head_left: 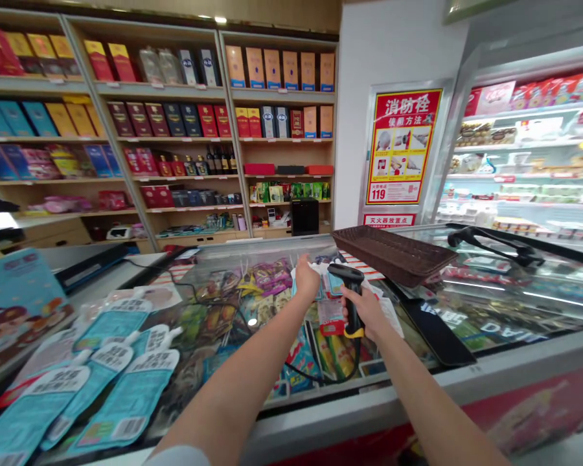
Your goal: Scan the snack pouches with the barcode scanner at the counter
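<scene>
My right hand (366, 312) is wrapped around the grip of a black and yellow barcode scanner (347, 275), whose head points forward and to the left. A black cable loops down from its handle. Just left of it, my left hand (307, 279) is closed at the edge of some blue and white spouted pouches (322, 285); its fingers are mostly hidden on the far side. The pouches lie over the glass top of a chest freezer. On the left, several more blue spouted pouches (131, 391) are piled loosely, with their barcodes showing.
A brown woven basket (393, 252) stands on the glass, right of centre. A black flat panel (437, 330) lies nearer. Colourful ice-cream packs (267, 278) show through the glass. A blue printed box (22, 310) is far left; shelves of boxed goods (194, 120) line the back.
</scene>
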`<state>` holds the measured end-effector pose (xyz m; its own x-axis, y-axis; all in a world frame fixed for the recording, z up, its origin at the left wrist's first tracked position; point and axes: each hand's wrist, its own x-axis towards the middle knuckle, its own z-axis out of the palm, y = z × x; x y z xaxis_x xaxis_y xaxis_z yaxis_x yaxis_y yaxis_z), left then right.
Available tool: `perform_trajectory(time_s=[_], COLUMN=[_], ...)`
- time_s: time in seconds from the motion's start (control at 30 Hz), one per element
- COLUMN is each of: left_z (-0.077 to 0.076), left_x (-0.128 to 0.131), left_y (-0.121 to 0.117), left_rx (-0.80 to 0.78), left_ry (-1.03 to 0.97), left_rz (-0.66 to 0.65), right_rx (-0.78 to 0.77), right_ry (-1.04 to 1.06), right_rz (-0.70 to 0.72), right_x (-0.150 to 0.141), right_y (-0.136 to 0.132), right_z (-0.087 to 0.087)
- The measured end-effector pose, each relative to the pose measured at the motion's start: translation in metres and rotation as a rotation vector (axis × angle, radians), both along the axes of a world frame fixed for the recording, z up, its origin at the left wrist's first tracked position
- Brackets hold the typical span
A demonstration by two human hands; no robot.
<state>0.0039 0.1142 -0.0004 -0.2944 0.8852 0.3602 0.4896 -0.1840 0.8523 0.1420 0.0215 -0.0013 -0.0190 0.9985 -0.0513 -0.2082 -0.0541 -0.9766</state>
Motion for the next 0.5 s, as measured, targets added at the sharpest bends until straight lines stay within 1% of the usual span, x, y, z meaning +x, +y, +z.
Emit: perform_trajectory(time_s=[0.1, 0.17, 0.23, 0.3, 0.33, 0.4, 0.47, 0.5], left_z=[0.010, 0.016, 0.020, 0.023, 0.022, 0.018, 0.011, 0.007], left_x=[-0.043, -0.081, -0.125, -0.171, -0.192, -0.230, -0.255, -0.262], left_y=[-0.014, -0.029, -0.053, -0.089, -0.110, -0.158, -0.204, -0.223], left_rx=[-0.010, -0.036, -0.091, -0.190, -0.291, -0.446, -0.575, -0.622], left_ry=[0.074, 0.152, 0.289, 0.472, 0.561, 0.726, 0.858, 0.905], left_rz=[0.084, 0.123, 0.154, 0.204, 0.239, 0.360, 0.436, 0.446], right_rx=[0.004, 0.014, 0.015, 0.009, 0.007, 0.004, 0.000, 0.000], right_ry=[-0.020, 0.001, 0.007, 0.002, 0.000, -0.006, -0.031, -0.044], right_rz=[0.064, 0.124, 0.181, 0.235, 0.259, 0.303, 0.350, 0.374], right_x=[-0.019, -0.037, -0.058, -0.079, -0.089, -0.109, -0.126, -0.134], right_y=[0.000, 0.000, -0.002, -0.005, -0.007, -0.009, -0.010, -0.010], right_z=[0.001, 0.002, 0.005, 0.008, 0.009, 0.011, 0.013, 0.014])
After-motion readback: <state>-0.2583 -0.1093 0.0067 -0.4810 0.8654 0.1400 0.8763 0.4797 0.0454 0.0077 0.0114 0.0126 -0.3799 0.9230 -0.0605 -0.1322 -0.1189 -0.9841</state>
